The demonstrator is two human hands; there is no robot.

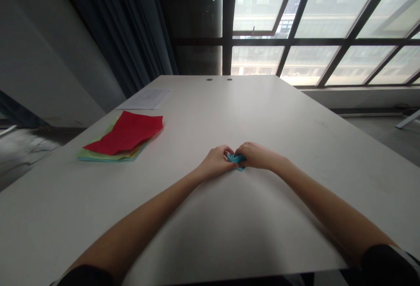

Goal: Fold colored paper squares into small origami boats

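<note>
While the left hand [217,160] and right hand [257,154] both pinch the blue paper [236,158] at the near middle of the tabletop [210,119], small, soft presses should keep its folds neat and unripped.

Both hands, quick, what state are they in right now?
Left hand: closed, fingers holding the small blue piece.
Right hand: closed, holding the same piece.

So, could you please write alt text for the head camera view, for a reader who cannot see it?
A person's left hand and right hand hold a small blue folded piece, apparently paper, at a white table. To the left lies a stack of coloured sheets, red on top, with a printed sheet beyond.
</note>
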